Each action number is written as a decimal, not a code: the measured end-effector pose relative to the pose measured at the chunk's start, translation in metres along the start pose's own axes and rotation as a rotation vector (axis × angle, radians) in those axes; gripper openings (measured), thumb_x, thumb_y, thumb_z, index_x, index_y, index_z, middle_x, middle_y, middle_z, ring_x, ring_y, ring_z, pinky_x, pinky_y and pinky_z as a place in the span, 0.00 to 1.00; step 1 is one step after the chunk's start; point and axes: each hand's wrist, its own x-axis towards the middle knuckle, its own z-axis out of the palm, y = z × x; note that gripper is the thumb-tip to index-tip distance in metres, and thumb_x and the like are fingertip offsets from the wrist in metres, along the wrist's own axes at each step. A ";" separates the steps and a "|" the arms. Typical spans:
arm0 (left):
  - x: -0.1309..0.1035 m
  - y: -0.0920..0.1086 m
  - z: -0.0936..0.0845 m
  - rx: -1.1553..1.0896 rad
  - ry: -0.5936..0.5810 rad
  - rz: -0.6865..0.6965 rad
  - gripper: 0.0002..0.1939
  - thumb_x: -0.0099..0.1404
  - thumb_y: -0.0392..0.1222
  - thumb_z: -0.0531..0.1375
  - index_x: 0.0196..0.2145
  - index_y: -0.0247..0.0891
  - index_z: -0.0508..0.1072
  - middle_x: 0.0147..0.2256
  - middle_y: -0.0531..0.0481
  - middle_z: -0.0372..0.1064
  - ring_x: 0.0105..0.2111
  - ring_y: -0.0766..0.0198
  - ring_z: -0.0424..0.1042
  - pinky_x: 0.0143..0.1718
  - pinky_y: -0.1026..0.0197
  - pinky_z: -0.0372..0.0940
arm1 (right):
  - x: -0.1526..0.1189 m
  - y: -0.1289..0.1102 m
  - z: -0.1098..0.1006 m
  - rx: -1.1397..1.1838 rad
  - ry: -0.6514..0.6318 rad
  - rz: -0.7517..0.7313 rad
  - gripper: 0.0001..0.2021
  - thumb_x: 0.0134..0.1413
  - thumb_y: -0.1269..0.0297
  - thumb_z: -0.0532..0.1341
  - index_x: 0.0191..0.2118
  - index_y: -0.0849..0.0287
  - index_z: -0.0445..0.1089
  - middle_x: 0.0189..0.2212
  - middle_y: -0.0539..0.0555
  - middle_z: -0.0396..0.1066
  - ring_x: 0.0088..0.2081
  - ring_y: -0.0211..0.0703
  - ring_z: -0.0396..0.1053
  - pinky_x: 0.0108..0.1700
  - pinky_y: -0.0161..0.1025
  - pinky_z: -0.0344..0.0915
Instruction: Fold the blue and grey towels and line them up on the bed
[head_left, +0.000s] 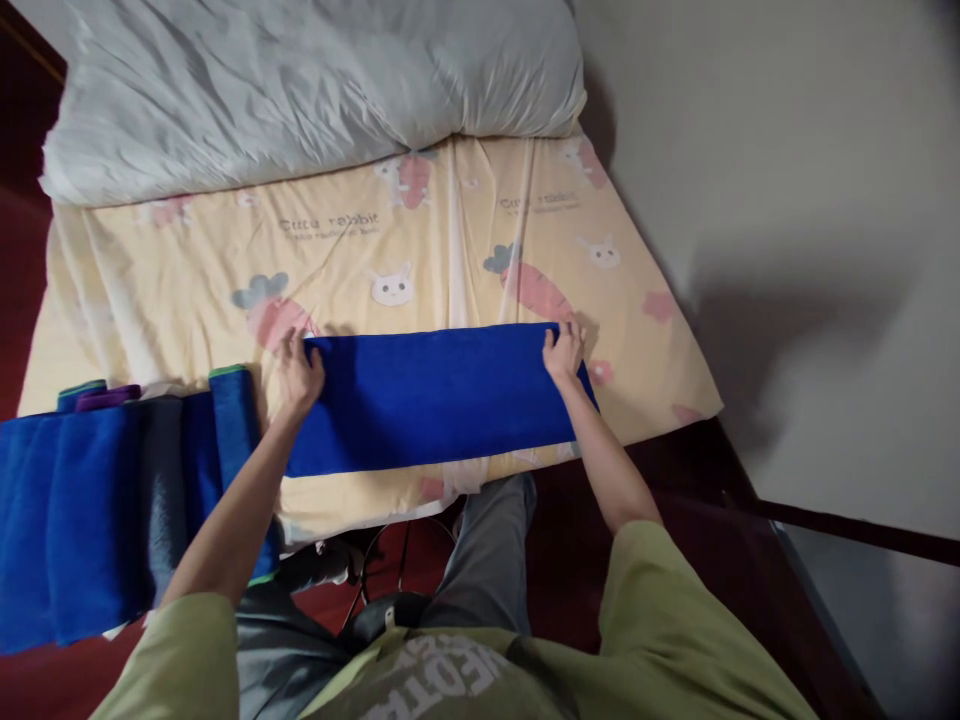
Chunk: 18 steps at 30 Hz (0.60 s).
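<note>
A long blue towel point(442, 400) lies flat across the near part of the bed, folded into a strip. My left hand point(302, 374) grips its far left corner, fingers curled over the edge. At the far right corner, my right hand point(564, 352) pinches the cloth between thumb and fingers. Left of my left forearm hangs a row of folded towels: wide blue ones point(90, 520), a grey one point(163, 480), a darker blue one point(199, 440) and a teal-blue one with green trim point(234, 420).
The yellow bed sheet point(337, 270) carries rabbit and carrot prints. A bulky grey-white quilt point(315, 90) covers the bed's far side. A pale wall point(787, 180) rises at the right. Below the bed's near edge are my legs and a dark stool point(386, 608) on a red floor.
</note>
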 end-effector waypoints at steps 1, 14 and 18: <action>-0.010 0.009 0.009 0.033 0.000 0.041 0.30 0.73 0.45 0.50 0.68 0.30 0.57 0.71 0.31 0.47 0.71 0.44 0.50 0.69 0.42 0.50 | -0.015 -0.014 0.007 -0.012 -0.032 -0.056 0.26 0.68 0.56 0.52 0.65 0.61 0.65 0.69 0.65 0.56 0.70 0.67 0.48 0.70 0.70 0.43; -0.027 0.011 0.039 0.255 0.031 -0.111 0.39 0.74 0.58 0.46 0.72 0.27 0.53 0.74 0.35 0.38 0.74 0.41 0.34 0.72 0.37 0.34 | -0.022 0.000 0.018 -0.462 -0.179 0.143 0.36 0.72 0.49 0.36 0.74 0.71 0.47 0.74 0.65 0.43 0.74 0.52 0.40 0.73 0.57 0.38; -0.028 0.006 0.041 0.242 0.057 -0.124 0.39 0.73 0.58 0.47 0.72 0.28 0.52 0.74 0.35 0.36 0.74 0.42 0.35 0.72 0.38 0.35 | -0.014 0.017 0.017 -0.481 -0.219 0.157 0.38 0.72 0.48 0.36 0.74 0.72 0.43 0.75 0.64 0.39 0.75 0.49 0.36 0.74 0.54 0.34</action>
